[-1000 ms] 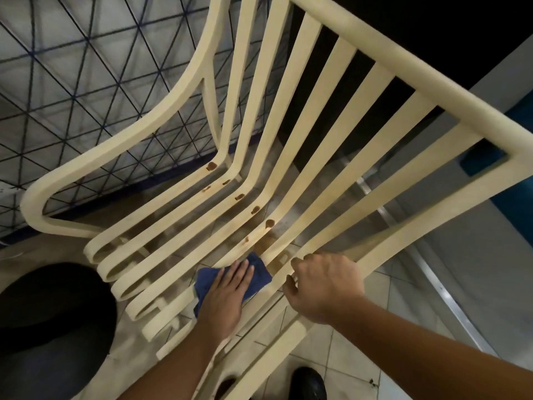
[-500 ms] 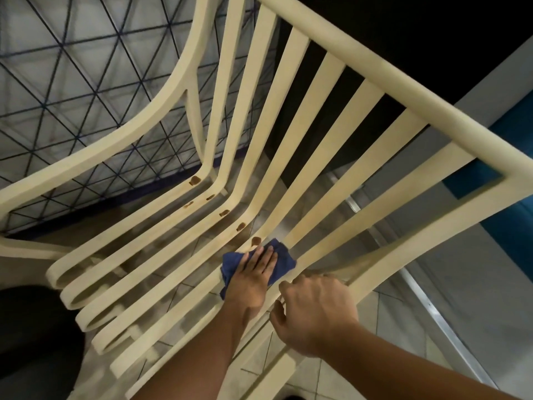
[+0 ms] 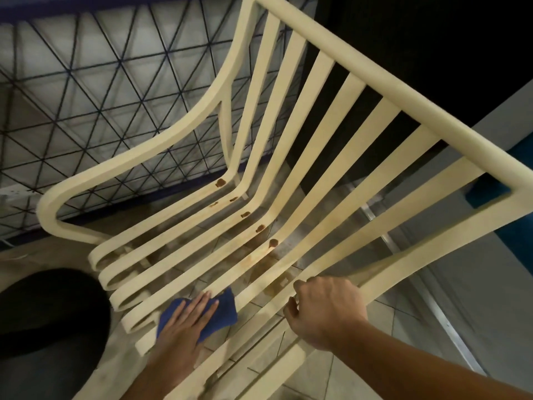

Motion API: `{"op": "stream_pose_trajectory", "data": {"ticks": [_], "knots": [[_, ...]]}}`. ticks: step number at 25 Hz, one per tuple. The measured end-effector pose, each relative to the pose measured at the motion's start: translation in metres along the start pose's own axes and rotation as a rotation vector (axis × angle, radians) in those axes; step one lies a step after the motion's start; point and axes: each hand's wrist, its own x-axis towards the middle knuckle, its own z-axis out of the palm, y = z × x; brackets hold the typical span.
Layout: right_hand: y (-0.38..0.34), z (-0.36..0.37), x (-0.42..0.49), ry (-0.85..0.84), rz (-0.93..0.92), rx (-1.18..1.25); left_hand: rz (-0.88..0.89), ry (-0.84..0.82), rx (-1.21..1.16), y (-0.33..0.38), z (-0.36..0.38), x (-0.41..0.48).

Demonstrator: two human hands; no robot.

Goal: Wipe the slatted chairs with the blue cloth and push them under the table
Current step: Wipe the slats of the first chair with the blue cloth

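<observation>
A cream slatted chair [image 3: 291, 157] fills the view, seen from above, with rusty brown spots where seat and back slats bend. My left hand [image 3: 189, 321] lies flat with straight fingers on the blue cloth [image 3: 222, 311], pressing it onto the front part of the seat slats. My right hand [image 3: 324, 308] curls its fingers round the chair's right side rail near the seat, holding the chair.
A wall or panel with a dark triangular grid [image 3: 95, 90] stands behind the chair on the left. A dark round object [image 3: 49, 321] sits at the lower left. Tiled floor [image 3: 360, 365] shows under the slats, and a metal strip [image 3: 432, 307] runs along the right.
My left hand has slid the cloth along the seat slats, first toward the bend, then back to the front ends. My right hand kept its grip on the side rail.
</observation>
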Motion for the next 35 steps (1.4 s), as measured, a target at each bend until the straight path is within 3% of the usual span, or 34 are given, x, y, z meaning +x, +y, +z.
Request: {"op": "stream_pose_trajectory", "data": {"ticks": [2,6,8,12,15,19,22,25,26,30,32,35], "knots": [[0.000,0.001,0.000,0.016,-0.011,0.002,0.006,0.034,-0.014,-0.016,0.005,-0.018],[0.001,0.000,-0.001,0.036,-0.024,-0.001,-0.268,0.232,-0.151,-0.023,-0.005,-0.046],[0.001,-0.002,-0.003,0.042,-0.036,0.005,-0.277,0.294,-0.099,-0.020,-0.013,-0.055],[0.001,-0.002,-0.003,0.056,-0.034,0.006,-0.483,0.414,-0.205,-0.021,-0.020,-0.061],[0.001,0.001,-0.003,0.070,-0.029,-0.001,-0.612,0.350,-0.303,-0.012,-0.029,-0.064],[0.002,0.004,-0.003,0.076,-0.033,-0.036,-0.511,0.135,-0.197,-0.011,0.003,-0.058],[0.001,0.003,-0.003,0.087,-0.028,-0.025,-0.521,0.307,-0.349,0.014,-0.020,-0.060],[0.001,0.001,-0.004,0.087,-0.027,-0.012,-0.662,0.643,-0.920,0.029,-0.067,-0.065],[0.001,0.001,-0.005,0.089,-0.032,-0.008,-0.669,0.722,-0.957,0.029,-0.082,-0.068],[-0.001,-0.002,-0.005,0.095,-0.029,-0.029,-0.538,0.724,-0.626,0.007,-0.097,-0.073],[-0.001,0.000,-0.004,0.099,-0.020,-0.046,-0.403,0.542,-0.365,-0.008,-0.077,-0.060],[-0.001,0.000,-0.003,0.107,-0.006,-0.058,-0.173,0.239,-0.165,-0.016,-0.025,-0.042]]}}
